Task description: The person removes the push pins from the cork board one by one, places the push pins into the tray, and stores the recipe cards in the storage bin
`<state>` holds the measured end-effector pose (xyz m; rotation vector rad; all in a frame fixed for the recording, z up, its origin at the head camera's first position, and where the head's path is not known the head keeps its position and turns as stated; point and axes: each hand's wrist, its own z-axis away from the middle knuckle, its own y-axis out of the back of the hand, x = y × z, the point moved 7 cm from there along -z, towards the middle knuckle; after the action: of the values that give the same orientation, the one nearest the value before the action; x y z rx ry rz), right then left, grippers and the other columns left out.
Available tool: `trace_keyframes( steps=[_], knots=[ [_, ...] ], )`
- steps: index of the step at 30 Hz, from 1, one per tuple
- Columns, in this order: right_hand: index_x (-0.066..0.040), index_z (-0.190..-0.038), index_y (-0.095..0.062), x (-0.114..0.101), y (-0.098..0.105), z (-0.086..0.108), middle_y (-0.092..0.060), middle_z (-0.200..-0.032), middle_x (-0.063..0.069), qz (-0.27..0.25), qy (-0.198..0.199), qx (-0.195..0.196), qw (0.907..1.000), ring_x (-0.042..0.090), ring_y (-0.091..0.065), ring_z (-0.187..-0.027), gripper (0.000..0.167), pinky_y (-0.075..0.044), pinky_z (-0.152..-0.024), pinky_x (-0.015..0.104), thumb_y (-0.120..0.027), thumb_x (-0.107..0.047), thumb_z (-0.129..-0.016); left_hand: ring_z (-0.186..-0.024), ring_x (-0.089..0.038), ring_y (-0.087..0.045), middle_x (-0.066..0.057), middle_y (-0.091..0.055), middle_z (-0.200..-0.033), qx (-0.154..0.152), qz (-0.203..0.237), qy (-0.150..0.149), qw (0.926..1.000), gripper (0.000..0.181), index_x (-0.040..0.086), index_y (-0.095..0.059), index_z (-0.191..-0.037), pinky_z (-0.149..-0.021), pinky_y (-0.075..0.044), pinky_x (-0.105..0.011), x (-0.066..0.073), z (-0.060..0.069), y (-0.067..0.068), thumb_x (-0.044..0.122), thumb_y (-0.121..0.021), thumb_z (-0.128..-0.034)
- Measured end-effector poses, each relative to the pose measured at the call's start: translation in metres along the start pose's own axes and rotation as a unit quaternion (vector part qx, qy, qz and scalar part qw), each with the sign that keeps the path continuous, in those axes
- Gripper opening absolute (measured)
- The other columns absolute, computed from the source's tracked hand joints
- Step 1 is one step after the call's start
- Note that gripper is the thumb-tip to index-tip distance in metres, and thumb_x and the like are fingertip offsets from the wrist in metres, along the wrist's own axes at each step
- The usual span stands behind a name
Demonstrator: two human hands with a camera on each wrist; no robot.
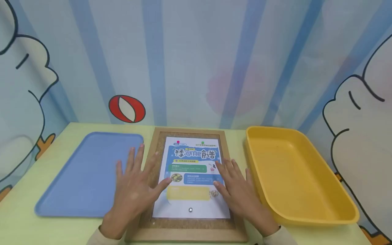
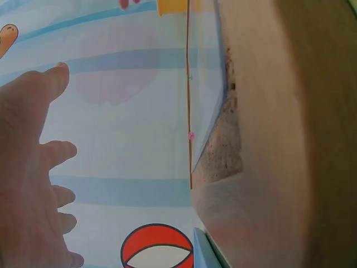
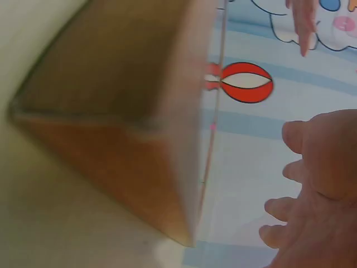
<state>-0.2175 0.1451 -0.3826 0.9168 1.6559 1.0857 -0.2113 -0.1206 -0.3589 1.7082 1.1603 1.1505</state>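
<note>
A wood-framed cork board (image 1: 186,234) lies in the middle of the table in the head view. On it is a printed paper sheet (image 1: 191,170) with coloured text boxes. A red pushpin (image 1: 178,142) and a green pushpin (image 1: 202,143) stand at the sheet's top edge, and a silver round pin (image 1: 190,210) sits near its bottom. My left hand (image 1: 133,189) is spread over the board's left side, fingers straight. Over the right side hovers my right hand (image 1: 240,190), fingers extended. Both wrist views show the hands apart from the board, holding nothing.
A flat blue tray (image 1: 82,180) lies left of the board, partly behind the left hand. To the right stands a deeper yellow tray (image 1: 301,177), close to the right hand. A striped curtain-like backdrop (image 1: 196,68) rises behind the pale yellow table (image 1: 18,224).
</note>
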Motion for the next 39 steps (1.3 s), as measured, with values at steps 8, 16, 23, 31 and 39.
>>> trace_keyframes(
  steps=[8, 16, 23, 31, 39],
  knots=[
    [-0.018, -0.155, -0.036, 0.004, -0.028, 0.000, -0.027, -0.164, 0.014, 0.026, 0.037, -0.073, 0.9963, 0.043, -0.020, -0.152, 0.058, -0.014, -0.113, 0.076, -0.050, -0.039, -0.103, -0.155, -0.038, -0.009, -0.013, -0.018, -0.167, -0.062, 0.005, -0.095, 0.9935, 0.080, 0.024, -0.042, -0.153, -0.118, -0.013, -0.068, 0.020, 0.000, -0.018, 0.064, -0.062, -0.0869],
    [-0.018, -0.155, -0.037, 0.006, -0.039, 0.001, -0.028, -0.165, 0.012, 0.019, 0.041, -0.139, 0.9893, 0.043, -0.017, -0.152, 0.058, -0.012, -0.112, 0.077, -0.047, -0.043, -0.103, -0.154, -0.038, -0.019, -0.012, -0.028, -0.165, -0.177, 0.082, -0.242, 0.9504, 0.069, 0.025, -0.047, -0.150, -0.116, -0.023, -0.068, 0.043, 0.009, -0.044, 0.054, -0.067, -0.0895],
    [-0.017, -0.156, -0.035, 0.007, -0.041, 0.000, -0.023, -0.166, 0.010, 0.024, 0.044, -0.164, 0.9851, 0.041, -0.014, -0.154, 0.060, -0.011, -0.113, 0.077, -0.044, -0.046, -0.104, -0.153, -0.040, -0.017, -0.014, -0.028, -0.164, -0.295, 0.142, -0.266, 0.9068, 0.065, 0.026, -0.050, -0.148, -0.119, -0.015, -0.067, 0.044, 0.012, -0.065, 0.045, -0.071, -0.0891],
    [-0.018, -0.156, -0.034, 0.009, -0.046, -0.001, -0.023, -0.167, 0.009, 0.018, 0.051, -0.168, 0.9843, 0.040, -0.012, -0.154, 0.062, -0.011, -0.113, 0.076, -0.045, -0.048, -0.103, -0.155, -0.039, -0.009, -0.012, -0.022, -0.166, -0.340, 0.165, -0.269, 0.8858, 0.060, 0.028, -0.057, -0.141, -0.121, -0.004, -0.064, 0.047, 0.012, -0.082, 0.046, -0.072, -0.0865],
    [-0.017, -0.156, -0.035, 0.010, -0.044, -0.002, -0.023, -0.166, 0.010, 0.012, 0.048, -0.168, 0.9845, 0.041, -0.012, -0.154, 0.061, -0.011, -0.112, 0.077, -0.047, -0.046, -0.103, -0.155, -0.039, -0.006, -0.010, -0.023, -0.166, -0.331, 0.199, -0.255, 0.8865, 0.049, 0.028, -0.067, -0.130, -0.122, 0.001, -0.062, 0.052, 0.010, -0.089, 0.041, -0.076, -0.0842]
  ],
)
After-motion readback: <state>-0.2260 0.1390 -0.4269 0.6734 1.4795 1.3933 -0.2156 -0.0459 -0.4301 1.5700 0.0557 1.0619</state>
